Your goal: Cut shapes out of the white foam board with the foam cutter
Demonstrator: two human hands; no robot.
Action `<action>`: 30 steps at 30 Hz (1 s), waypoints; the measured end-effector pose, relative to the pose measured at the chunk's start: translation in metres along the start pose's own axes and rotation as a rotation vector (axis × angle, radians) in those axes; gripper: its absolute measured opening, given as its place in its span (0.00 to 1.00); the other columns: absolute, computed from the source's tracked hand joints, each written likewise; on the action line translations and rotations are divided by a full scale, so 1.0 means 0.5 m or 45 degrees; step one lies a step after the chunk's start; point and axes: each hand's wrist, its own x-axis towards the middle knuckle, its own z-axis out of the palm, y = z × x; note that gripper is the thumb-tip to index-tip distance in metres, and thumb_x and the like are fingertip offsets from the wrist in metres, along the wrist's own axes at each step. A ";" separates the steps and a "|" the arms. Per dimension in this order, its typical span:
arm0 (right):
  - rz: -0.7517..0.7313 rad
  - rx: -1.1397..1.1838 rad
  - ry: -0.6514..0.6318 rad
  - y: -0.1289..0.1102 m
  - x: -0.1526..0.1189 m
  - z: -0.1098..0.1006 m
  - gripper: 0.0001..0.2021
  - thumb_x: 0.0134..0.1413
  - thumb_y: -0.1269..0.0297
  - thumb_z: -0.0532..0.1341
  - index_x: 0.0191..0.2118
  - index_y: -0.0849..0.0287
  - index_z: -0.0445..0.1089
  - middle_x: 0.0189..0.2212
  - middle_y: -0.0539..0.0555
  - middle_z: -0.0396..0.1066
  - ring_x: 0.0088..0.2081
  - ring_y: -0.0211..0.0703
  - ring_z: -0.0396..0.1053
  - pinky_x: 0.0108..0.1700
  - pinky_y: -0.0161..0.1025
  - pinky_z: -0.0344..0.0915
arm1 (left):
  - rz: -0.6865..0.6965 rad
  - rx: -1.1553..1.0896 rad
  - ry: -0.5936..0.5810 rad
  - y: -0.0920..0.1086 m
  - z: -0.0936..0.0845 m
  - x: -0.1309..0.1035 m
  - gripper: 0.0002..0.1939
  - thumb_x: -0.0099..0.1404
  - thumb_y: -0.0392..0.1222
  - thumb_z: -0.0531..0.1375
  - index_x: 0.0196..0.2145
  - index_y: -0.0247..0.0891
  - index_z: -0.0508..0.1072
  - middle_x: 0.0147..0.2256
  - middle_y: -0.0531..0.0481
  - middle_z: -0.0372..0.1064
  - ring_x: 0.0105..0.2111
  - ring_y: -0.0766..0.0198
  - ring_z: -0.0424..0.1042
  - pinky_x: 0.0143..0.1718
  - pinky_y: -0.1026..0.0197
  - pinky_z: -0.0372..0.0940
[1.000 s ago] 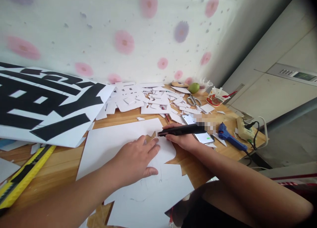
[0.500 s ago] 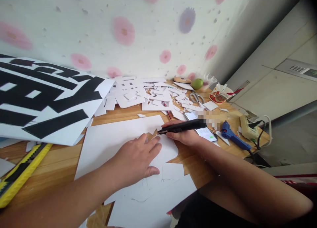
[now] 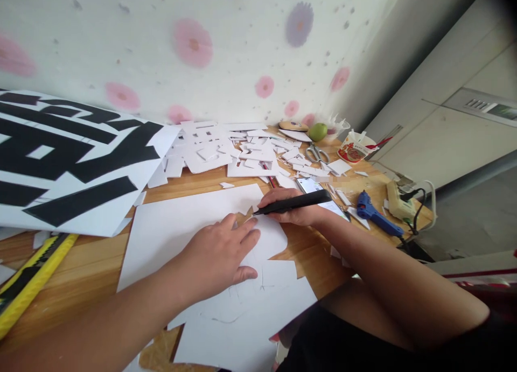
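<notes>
White sheet (image 3: 173,216) is lying flat on the wooden table (image 3: 97,264), right in front of the person. Small opening (image 3: 242,218) is showing wood through it. Black knife-like tool (image 3: 299,201) is meeting the sheet at the opening's right edge, handle sloping low; exact blade contact is too small to tell.

Right hand (image 3: 297,216) is closing around the tool, gripping near its tip. Left hand (image 3: 220,253) is spreading over the sheet, palm down, gripping nothing, fingertips resting just beside the tip.

Doing it well, my read: left fingertips should be sitting off the blade's line, since they're very near. Pressure should be staying light and even, tip following the edge, so the corner isn't tearing. Palm should be pinning the sheet flat.

Farther out: phone (image 3: 310,186) is lying partly behind the right hand, blue glue gun (image 3: 379,216) beyond it. Scissors (image 3: 317,154) are lying beside white offcuts (image 3: 258,156). Yellow-and-black tool (image 3: 36,286) and black-lettered panel (image 3: 81,173) are occupying the left.
</notes>
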 end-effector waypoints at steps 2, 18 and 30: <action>0.024 -0.026 -0.008 0.004 -0.001 -0.001 0.13 0.57 0.55 0.66 0.47 0.51 0.78 0.42 0.54 0.80 0.46 0.48 0.75 0.52 0.47 0.71 | -0.013 -0.010 -0.017 0.001 -0.002 0.001 0.32 0.67 0.60 0.61 0.62 0.43 0.67 0.69 0.49 0.57 0.59 0.41 0.63 0.47 0.43 0.72; -0.013 0.012 0.031 0.005 -0.001 -0.003 0.10 0.53 0.63 0.66 0.43 0.54 0.78 0.39 0.53 0.79 0.41 0.45 0.75 0.49 0.44 0.71 | -0.051 -0.025 -0.085 0.005 -0.015 0.000 0.31 0.68 0.59 0.61 0.63 0.45 0.65 0.70 0.51 0.53 0.60 0.41 0.62 0.49 0.40 0.72; 0.038 0.120 0.075 0.007 -0.001 0.003 0.10 0.48 0.69 0.66 0.40 0.59 0.75 0.37 0.54 0.78 0.38 0.43 0.74 0.41 0.39 0.71 | -0.067 -0.031 -0.082 0.005 -0.016 0.000 0.31 0.67 0.59 0.62 0.63 0.46 0.66 0.70 0.53 0.54 0.60 0.41 0.62 0.47 0.42 0.73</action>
